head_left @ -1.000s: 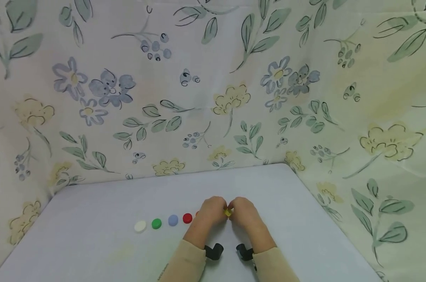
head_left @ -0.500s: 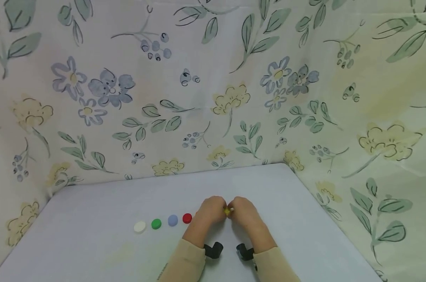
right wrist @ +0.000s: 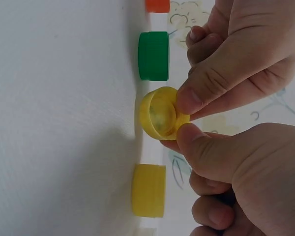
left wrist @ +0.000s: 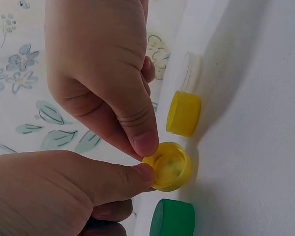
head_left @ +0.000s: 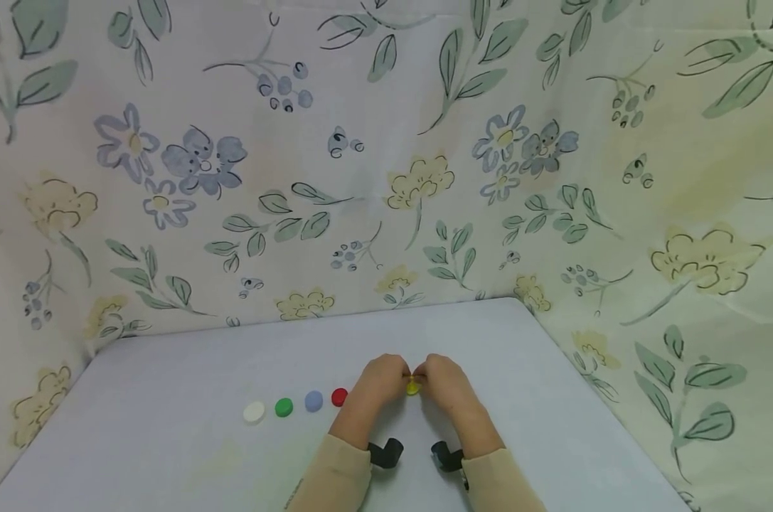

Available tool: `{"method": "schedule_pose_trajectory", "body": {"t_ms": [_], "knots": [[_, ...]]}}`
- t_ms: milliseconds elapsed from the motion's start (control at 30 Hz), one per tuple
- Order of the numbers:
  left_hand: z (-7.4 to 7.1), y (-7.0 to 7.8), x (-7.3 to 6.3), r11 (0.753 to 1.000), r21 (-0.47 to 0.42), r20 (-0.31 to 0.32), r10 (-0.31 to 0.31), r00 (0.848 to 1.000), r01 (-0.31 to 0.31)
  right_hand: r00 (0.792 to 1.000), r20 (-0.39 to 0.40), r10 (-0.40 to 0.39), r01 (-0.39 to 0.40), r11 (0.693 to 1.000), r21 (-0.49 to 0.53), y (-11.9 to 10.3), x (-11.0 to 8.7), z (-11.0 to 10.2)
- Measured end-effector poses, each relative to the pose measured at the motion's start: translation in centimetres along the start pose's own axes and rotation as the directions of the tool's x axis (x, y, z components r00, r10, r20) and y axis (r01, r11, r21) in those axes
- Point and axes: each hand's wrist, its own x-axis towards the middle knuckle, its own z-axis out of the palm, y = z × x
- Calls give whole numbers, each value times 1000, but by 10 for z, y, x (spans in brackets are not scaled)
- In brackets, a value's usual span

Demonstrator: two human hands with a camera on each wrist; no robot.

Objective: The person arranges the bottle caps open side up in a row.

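A yellow bottle cap [right wrist: 158, 114] is tilted on edge between my two hands, its hollow inside facing both wrist cameras. My left hand [head_left: 378, 387] pinches its rim with thumb and finger. On the other side of the rim, my right hand [head_left: 446, 387] pinches it too, the two thumbs close together. In the head view the cap [head_left: 413, 389] shows as a small yellow disc low between the hands, close over the table. A green cap [right wrist: 154, 56] stands on its left; another yellow cap [right wrist: 149, 191] is on its right, followed by a clear whitish cap [left wrist: 190, 71].
Left of my hands, a row of caps lies on the white table [head_left: 136, 455]: white [head_left: 254, 412], green [head_left: 284, 407], light blue [head_left: 313, 401] and red [head_left: 339, 397]. An orange cap [right wrist: 158, 5] shows at the right wrist view's edge. Flowered cloth [head_left: 373, 163] hangs behind.
Between my hands the yellow cap has turned, showing more of a round face in the head view. Both hands have shifted slightly; the other visible caps lie as before.
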Motion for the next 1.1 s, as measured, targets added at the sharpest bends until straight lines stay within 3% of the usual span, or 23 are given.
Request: {"method": "schedule_pose_trajectory", "body": {"t_ms": [233,433,767,1100], "knots": [[4,-3,2,1000,-21,-7,-19,1000,18,999,-3,-44,44,999,-33,1,2,4],[12,-3,2,1000,-8,-18,-24,1000,24,1000,-10,-21,21,1000,-19,2,-2,9],[4,-7,-3,1000,-2,-62,-31,998,31,1000,-30,-6,7,1000,11,-2,-7,5],[-4,-12,-5,999,45,-132,-2,991,8,998,-22,-54,54,998,14,-13,-8,-5]]}}
